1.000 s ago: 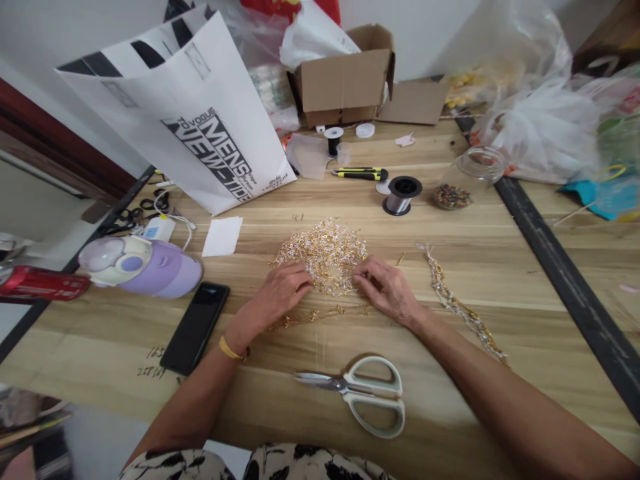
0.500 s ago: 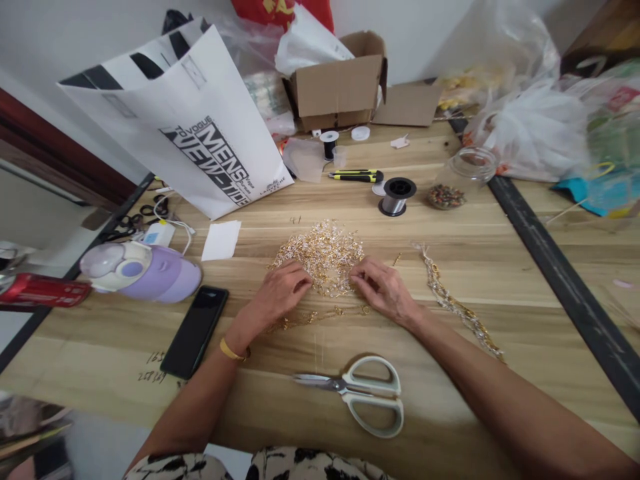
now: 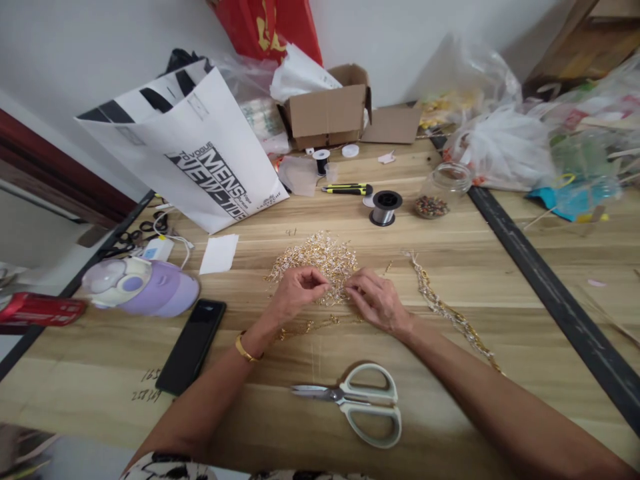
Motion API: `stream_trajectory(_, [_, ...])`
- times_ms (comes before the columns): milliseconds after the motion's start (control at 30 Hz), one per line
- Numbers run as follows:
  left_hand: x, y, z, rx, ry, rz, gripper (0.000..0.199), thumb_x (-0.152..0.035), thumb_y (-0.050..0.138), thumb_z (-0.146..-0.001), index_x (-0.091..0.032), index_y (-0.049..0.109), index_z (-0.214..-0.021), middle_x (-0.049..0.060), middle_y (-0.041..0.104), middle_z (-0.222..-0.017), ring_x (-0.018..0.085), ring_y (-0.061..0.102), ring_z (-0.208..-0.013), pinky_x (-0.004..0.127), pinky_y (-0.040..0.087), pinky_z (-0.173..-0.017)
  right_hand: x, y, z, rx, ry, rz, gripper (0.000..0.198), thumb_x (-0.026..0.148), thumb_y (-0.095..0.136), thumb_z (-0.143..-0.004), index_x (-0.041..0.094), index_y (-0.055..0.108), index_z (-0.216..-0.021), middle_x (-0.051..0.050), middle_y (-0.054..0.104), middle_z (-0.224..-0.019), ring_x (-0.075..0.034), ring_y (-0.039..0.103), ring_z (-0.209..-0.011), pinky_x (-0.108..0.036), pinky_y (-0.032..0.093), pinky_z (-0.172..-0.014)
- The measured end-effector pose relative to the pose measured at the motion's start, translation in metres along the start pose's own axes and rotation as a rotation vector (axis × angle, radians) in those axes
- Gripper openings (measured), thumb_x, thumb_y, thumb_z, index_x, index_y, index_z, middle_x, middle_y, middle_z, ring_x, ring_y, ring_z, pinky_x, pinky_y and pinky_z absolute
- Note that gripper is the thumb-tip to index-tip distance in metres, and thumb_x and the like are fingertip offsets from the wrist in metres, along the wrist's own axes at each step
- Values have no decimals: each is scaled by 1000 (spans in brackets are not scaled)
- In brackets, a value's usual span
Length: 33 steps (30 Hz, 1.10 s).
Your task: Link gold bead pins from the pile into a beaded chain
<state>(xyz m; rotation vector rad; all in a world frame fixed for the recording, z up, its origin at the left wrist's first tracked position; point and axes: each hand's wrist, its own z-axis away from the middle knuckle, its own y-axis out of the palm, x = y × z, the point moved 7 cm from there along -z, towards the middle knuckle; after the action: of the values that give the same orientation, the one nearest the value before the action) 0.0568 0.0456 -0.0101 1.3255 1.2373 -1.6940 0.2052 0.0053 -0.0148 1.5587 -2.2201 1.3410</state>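
A loose heap of small gold and clear beaded pieces (image 3: 317,253) lies mid-table. My left hand (image 3: 300,290) is over the heap's near side, thumb and forefinger pinched together. Across a small gap, my right hand (image 3: 376,300) pinches in the same way at the heap's right edge. Whatever sits between the fingertips is too small to make out. Nearer to me, a thin gold chain (image 3: 310,327) stretches along the wood, partly behind my left hand. Scissors (image 3: 341,395) with white handles lie closer still, blades pointing left. A bundle of gold and clear chains (image 3: 440,305) rests right of my right hand.
Behind the heap are a wire spool (image 3: 385,208), a yellow-black utility knife (image 3: 347,189) and a glass jar (image 3: 443,190) with beads. At left are a phone (image 3: 191,347), a purple bottle (image 3: 165,288) and a white paper bag (image 3: 185,147). A cardboard box (image 3: 327,115) stands at the back.
My left hand has moved right over the heap, bringing its fingertips closer to my right hand's. The whole view has shifted slightly with my head.
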Motion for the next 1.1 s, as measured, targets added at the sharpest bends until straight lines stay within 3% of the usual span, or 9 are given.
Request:
stream_trajectory(633, [25, 14, 0, -1, -216, 262, 16, -22, 78, -61, -14, 75, -74, 4, 74, -73, 14, 63, -67, 25, 49, -70, 4, 3, 1, -3, -45, 57, 9, 17, 48, -93, 18, 55, -98, -7, 62, -87, -16, 61, -79, -26, 50, -68])
stream_trajectory(1100, [27, 16, 1, 13, -228, 294, 17, -23, 78, -62, -13, 74, -75, 3, 73, -69, 14, 64, -65, 26, 51, -71, 3, 4, 0, 7, -52, 72, 8, 18, 48, -93, 17, 56, -96, -7, 61, -85, -15, 59, -74, -25, 49, -64])
